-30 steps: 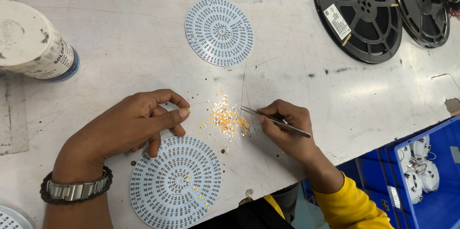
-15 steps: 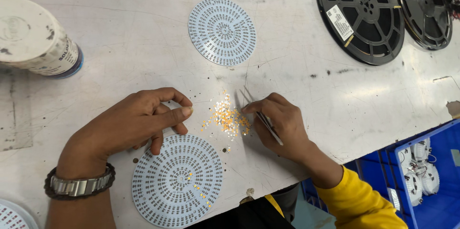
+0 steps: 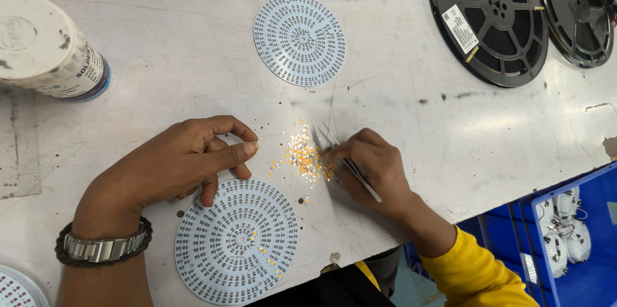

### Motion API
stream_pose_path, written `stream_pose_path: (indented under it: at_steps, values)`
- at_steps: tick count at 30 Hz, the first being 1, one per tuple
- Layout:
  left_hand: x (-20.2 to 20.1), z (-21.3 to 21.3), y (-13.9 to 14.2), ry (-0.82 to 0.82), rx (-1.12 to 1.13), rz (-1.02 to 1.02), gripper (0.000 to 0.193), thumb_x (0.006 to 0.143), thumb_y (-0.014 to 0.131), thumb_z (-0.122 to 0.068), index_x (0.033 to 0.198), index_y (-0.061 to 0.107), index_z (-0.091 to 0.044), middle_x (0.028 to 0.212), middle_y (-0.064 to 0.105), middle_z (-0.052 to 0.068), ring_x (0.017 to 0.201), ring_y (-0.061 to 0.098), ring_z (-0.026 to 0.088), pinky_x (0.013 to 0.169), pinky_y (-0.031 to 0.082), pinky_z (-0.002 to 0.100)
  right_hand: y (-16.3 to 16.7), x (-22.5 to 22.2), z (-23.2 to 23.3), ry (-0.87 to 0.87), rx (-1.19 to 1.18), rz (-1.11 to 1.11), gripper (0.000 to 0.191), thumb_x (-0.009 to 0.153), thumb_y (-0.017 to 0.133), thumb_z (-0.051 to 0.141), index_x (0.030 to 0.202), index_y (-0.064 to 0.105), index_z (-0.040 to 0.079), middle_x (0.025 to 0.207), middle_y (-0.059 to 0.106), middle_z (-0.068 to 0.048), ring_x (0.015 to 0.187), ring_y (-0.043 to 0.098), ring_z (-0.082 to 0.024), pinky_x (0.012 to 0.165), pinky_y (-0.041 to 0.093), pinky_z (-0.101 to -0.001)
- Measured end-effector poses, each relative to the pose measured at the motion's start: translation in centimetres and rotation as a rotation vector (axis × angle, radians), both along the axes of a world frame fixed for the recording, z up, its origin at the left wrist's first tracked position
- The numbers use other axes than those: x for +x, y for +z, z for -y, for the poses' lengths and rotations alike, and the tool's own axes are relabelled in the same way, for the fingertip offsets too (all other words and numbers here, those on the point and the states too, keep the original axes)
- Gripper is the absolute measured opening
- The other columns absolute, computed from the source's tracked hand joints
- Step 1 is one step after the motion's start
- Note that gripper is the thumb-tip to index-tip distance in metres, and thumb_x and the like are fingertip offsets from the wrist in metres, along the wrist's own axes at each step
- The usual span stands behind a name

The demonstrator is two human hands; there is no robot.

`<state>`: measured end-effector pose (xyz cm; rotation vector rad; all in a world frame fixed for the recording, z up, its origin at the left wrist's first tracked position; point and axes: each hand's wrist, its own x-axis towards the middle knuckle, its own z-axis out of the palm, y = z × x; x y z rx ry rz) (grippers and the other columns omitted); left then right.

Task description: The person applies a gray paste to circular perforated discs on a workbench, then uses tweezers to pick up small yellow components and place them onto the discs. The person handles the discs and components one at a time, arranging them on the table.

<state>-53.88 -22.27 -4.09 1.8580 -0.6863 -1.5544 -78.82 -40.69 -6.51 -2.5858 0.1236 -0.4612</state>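
My right hand (image 3: 376, 169) grips thin metal tweezers (image 3: 339, 154), their tips pointing up-left beside a small heap of tiny yellow and white chips (image 3: 302, 156) on the white table. My left hand (image 3: 183, 162) rests on the table left of the heap, fingers loosely curled, forefinger pointing toward the chips, holding nothing. It touches the upper rim of a round white circuit board (image 3: 236, 241), which lies near the table's front edge and carries a few yellow chips.
A second round circuit board (image 3: 299, 39) lies farther back. Two black component reels (image 3: 488, 14) (image 3: 575, 8) sit at the back right. A white tub (image 3: 45, 50) stands at the left. A blue bin (image 3: 569, 236) with white parts is below the table edge.
My right hand turned the tweezers from lying flat, pointing left, to pointing up-left, and shifted slightly toward the chip heap. My left hand has barely moved.
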Motion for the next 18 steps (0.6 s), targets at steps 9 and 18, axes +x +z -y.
stream_pose_path:
  at_steps: [9,18]
  values:
    - [0.05,0.02,-0.02,-0.007,-0.004,0.012,0.045,0.089,0.067,-0.049,0.117,0.073,-0.014,0.085,0.080,0.008,0.040,0.059,0.015,0.036,0.035,0.030,-0.11,0.09,0.03,0.005,0.002,0.006,0.035,0.069,0.063,-0.013,0.098,0.066,0.006,0.103,0.078,-0.003,0.087,0.065,-0.023,0.075,0.056,-0.0326]
    - [-0.02,0.15,0.21,-0.018,0.021,0.031,0.046,0.088,0.067,-0.051,0.118,0.073,-0.016,0.085,0.080,0.007,0.040,0.059,0.015,0.037,0.034,0.030,-0.09,0.26,-0.17,0.026,0.083,-0.002,0.040,0.068,0.061,-0.014,0.101,0.066,0.007,0.106,0.078,-0.003,0.090,0.066,-0.023,0.079,0.056,-0.0314]
